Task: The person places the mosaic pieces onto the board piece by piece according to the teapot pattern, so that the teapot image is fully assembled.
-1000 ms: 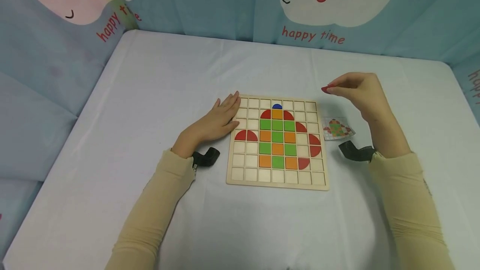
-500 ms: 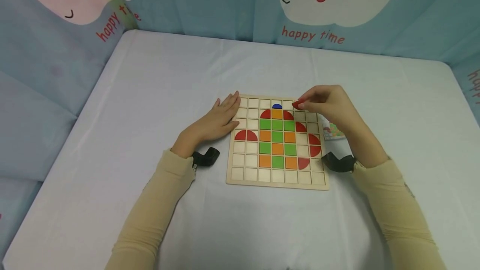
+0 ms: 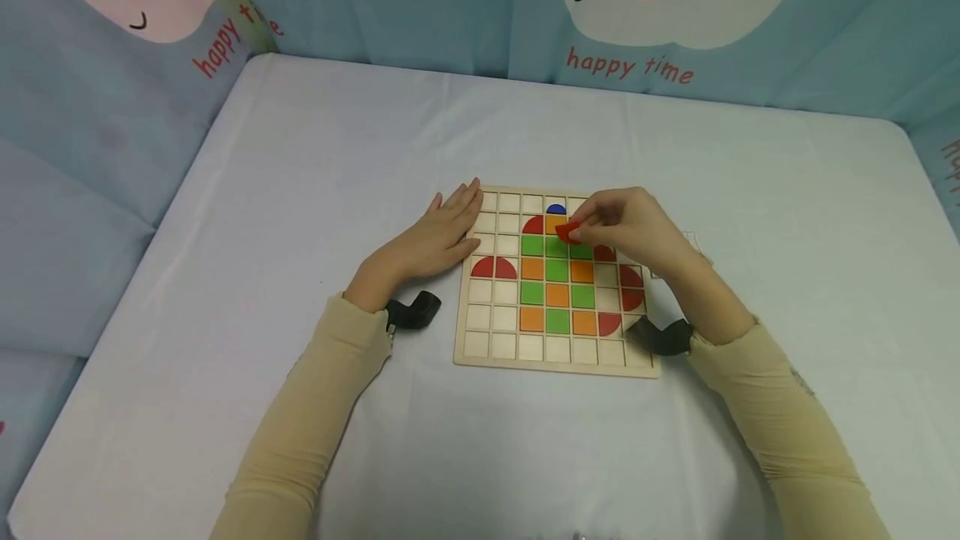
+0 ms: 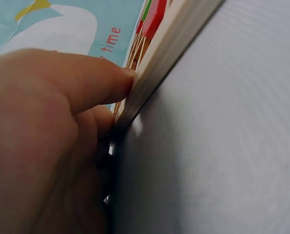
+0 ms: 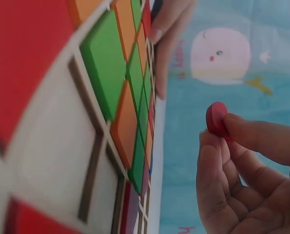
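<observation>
A wooden grid board (image 3: 555, 362) lies mid-table, with green and orange squares in its middle cells, red quarter-round tiles around them and a blue half-round tile (image 3: 556, 209) at the top. My left hand (image 3: 431, 248) rests along the board's left edge, fingers straight; in the left wrist view the thumb touches the rim. Thumb and fingers of my right hand (image 3: 633, 227) pinch a red rounded tile (image 5: 217, 119), raised over the upper middle of the board. In the head view it overlaps the top green and orange squares.
A small printed pattern card (image 3: 693, 242) lies right of the board, mostly hidden beneath the right forearm. Black wrist cameras (image 3: 414, 310) sit on both wrists. The white table (image 3: 337, 148) meets a blue printed curtain (image 3: 420, 7) at the back.
My right hand has carried the red tile leftward from beyond the board's right edge to above its upper middle. The left hand has stayed in place.
</observation>
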`<state>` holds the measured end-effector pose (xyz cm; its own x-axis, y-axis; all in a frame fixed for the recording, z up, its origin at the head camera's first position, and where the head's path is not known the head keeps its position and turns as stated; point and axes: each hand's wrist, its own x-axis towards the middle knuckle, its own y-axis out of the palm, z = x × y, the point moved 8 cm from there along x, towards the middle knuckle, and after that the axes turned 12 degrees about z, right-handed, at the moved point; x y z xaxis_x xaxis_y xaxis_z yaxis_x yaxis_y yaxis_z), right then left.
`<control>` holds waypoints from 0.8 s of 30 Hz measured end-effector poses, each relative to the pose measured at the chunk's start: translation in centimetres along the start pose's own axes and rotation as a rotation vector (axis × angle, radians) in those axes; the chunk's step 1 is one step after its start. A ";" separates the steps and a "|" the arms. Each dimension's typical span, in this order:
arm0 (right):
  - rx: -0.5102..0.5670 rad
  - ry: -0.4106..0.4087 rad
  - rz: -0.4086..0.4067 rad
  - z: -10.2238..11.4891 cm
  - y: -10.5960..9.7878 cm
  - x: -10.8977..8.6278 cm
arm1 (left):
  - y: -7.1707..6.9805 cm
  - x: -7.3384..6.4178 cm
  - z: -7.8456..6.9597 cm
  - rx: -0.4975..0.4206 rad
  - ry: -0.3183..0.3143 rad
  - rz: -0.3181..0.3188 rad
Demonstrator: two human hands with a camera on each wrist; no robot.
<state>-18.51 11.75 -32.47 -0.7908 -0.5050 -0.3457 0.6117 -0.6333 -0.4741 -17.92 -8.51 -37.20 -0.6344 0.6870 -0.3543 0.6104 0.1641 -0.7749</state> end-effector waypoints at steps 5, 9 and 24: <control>0.023 -0.007 0.064 0.4 1.6 0.4 | -0.1 -0.1 0.0 -0.004 -0.012 0.003; 0.011 -0.009 0.120 0.6 2.9 0.7 | -0.1 0.0 0.0 -0.009 -0.009 0.007; -0.001 -0.067 0.229 1.9 6.0 1.1 | 0.1 0.3 0.1 -0.007 -0.018 0.017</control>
<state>-15.70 6.29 -34.15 -0.6285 -0.6731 -0.3896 0.7747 -0.4974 -0.3904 -18.10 -8.36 -37.44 -0.6328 0.6765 -0.3767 0.6241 0.1577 -0.7652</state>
